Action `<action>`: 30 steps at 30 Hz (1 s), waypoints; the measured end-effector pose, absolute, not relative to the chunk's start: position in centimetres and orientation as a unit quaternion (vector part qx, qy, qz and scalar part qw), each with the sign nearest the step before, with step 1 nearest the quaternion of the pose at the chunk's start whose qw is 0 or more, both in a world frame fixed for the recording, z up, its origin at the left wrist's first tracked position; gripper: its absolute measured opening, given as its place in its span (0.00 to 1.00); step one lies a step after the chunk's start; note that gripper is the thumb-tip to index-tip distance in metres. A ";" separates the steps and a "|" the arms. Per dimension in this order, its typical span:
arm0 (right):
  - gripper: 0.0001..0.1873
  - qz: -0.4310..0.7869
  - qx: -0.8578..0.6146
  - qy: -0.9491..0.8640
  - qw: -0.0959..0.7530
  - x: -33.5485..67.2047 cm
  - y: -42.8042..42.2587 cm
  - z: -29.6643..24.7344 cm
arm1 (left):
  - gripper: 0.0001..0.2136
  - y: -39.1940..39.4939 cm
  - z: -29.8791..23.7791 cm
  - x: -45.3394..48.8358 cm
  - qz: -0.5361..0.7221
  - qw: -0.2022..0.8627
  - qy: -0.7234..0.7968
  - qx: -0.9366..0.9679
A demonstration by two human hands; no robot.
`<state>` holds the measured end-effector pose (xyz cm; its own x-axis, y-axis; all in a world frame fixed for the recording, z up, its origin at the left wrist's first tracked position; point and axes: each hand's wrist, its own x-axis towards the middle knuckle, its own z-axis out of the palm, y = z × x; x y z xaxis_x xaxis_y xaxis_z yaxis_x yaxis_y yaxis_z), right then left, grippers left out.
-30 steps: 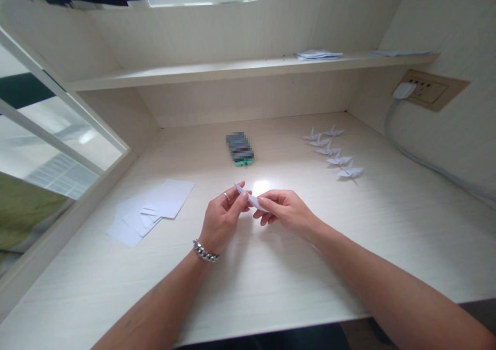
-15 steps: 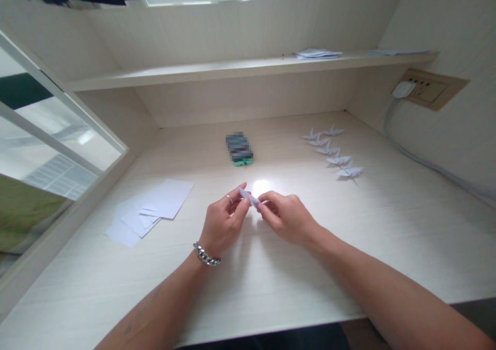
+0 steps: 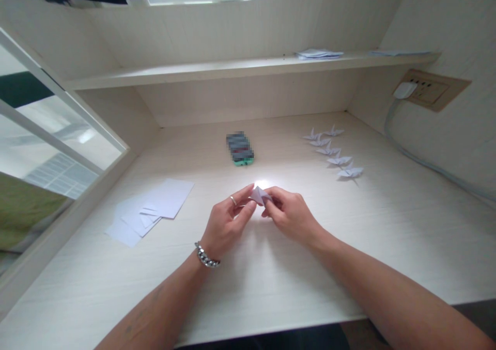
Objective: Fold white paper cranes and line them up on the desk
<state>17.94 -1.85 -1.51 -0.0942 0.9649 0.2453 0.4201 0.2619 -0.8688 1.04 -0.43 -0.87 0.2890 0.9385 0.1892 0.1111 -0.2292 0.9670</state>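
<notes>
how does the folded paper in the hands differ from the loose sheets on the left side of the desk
The folded paper is creased into a small peaked shape, while the loose sheets look flat and unfolded. The folded paper is held between the left hand and right hand; the loose sheets lie overlapping on the desk. Both are plain white paper.

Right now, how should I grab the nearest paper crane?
Probably pinch the nearest paper crane gently by its middle with your right hand, once free, from the near side: it spreads thinly sideways, and other cranes stand behind it.
</notes>
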 end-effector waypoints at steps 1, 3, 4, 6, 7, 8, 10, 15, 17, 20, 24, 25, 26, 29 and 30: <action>0.10 0.344 -0.512 -0.652 0.440 18.0 -1.8 -1.6 | 0.20 -0.2 -0.9 1.0 0.453 0.488 0.407 0.626; 0.09 0.405 -0.495 -0.615 0.461 18.0 -1.6 -1.6 | 0.19 0.2 -1.1 1.0 0.466 0.505 0.419 0.593; 0.09 0.437 -0.485 -0.595 0.469 18.0 -1.5 -1.5 | 0.18 0.3 -1.1 1.0 0.465 0.507 0.425 0.588; 0.08 0.493 -0.466 -0.559 0.476 17.9 -1.3 -1.3 | 0.17 0.5 -1.2 0.9 0.462 0.502 0.433 0.589; 0.08 0.517 -0.460 -0.543 0.476 17.9 -1.2 -1.2 | 0.17 0.5 -1.3 0.9 0.463 0.499 0.433 0.591; 0.07 0.538 -0.457 -0.527 0.473 17.9 -1.1 -1.0 | 0.16 0.4 -1.3 0.9 0.467 0.493 0.433 0.593; 0.06 0.571 -0.458 -0.498 0.465 17.8 -1.1 -0.7 | 0.16 0.3 -1.2 0.9 0.476 0.473 0.429 0.604; 0.06 0.625 -0.453 -0.451 0.448 17.8 -1.2 -0.5 | 0.13 0.0 -1.1 0.8 0.457 0.397 0.427 0.672; 0.06 0.638 -0.440 -0.449 0.444 17.8 -1.2 -0.6 | 0.15 0.0 -1.2 0.6 0.454 0.386 0.420 0.684; 0.07 0.648 -0.428 -0.451 0.441 17.9 -1.2 -0.7 | 0.18 0.2 -1.5 0.4 0.458 0.389 0.403 0.690; 0.08 0.659 -0.419 -0.443 0.440 18.1 -1.2 -0.9 | 0.17 0.3 -1.6 0.2 0.450 0.379 0.382 0.712; 0.08 0.663 -0.416 -0.441 0.440 18.1 -1.2 -0.9 | 0.16 0.3 -1.6 0.2 0.447 0.374 0.381 0.717; 0.08 0.665 -0.415 -0.439 0.439 18.1 -1.1 -1.0 | 0.16 0.3 -1.5 0.2 0.445 0.369 0.381 0.722; 0.09 0.669 -0.416 -0.434 0.436 18.1 -1.1 -1.1 | 0.16 0.3 -1.4 0.2 0.436 0.357 0.378 0.735; 0.09 0.671 -0.417 -0.432 0.436 18.1 -1.1 -1.1 | 0.16 0.3 -1.4 0.2 0.434 0.354 0.375 0.738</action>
<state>18.14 -1.06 -1.13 -0.2730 0.9446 -0.1824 -0.2241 -0.2468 -0.9428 0.16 0.30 -1.37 0.3417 0.8616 0.3754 0.2463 -0.4676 0.8489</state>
